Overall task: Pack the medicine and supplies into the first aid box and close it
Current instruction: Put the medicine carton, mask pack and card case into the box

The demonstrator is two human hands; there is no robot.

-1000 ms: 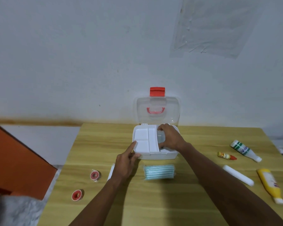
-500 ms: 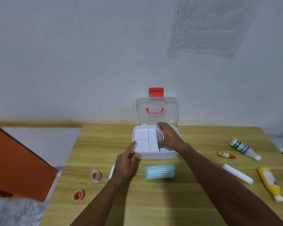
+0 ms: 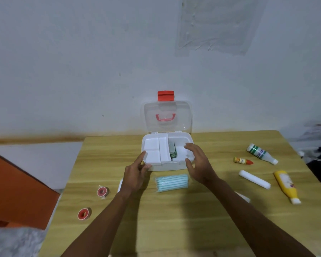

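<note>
First aid box (image 3: pixel 167 166): smooth white plastic, rectangular, clear lid (image 3: pixel 167 115) upright, on wood-grain tabletop (image 3: pixel 193 219). Left hand (image 3: pixel 135 175) grip loose, fingertips touching box's front-left corner. Right hand (image 3: pixel 198 164) grip spread wide, empty, over box's right side.

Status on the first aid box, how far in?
Done: one dark item lies in the box, lid up. In hand: nothing; left hand touches the box's front corner, right hand hovers open over it. Left: masks, two tape rolls, three bottles, white roll all on the table, then closing the lid.
</note>
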